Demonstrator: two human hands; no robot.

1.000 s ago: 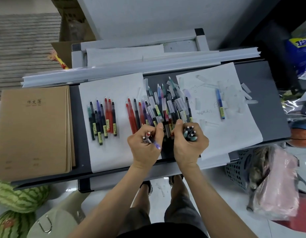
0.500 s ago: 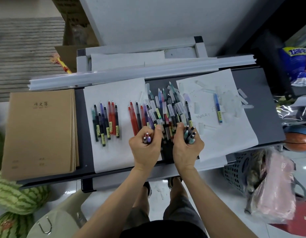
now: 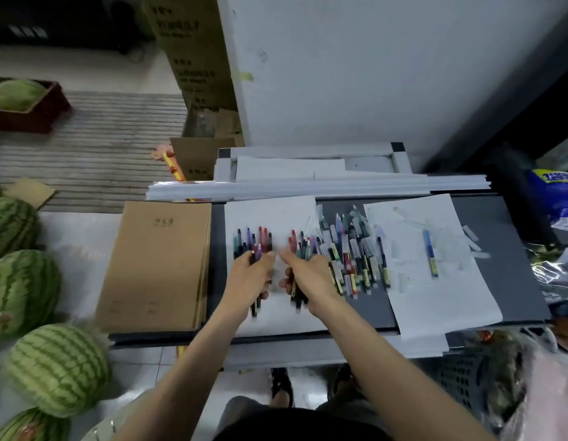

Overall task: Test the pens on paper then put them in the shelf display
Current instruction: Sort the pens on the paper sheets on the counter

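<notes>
Pens point(image 3: 256, 249) are gripped in the closed fingers of the left hand point(image 3: 249, 278) and the right hand point(image 3: 309, 276), both held over paper point(image 3: 276, 211) on the surface point(image 3: 499, 249).

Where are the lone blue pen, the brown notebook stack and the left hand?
lone blue pen point(image 3: 429, 253), head view, mid-barrel.
brown notebook stack point(image 3: 158, 265), head view, centre of top cover.
left hand point(image 3: 249, 276), head view, back of the hand.

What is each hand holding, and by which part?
The left hand grips a pen bundle around its middle; the right hand grips a second bundle likewise.
</notes>
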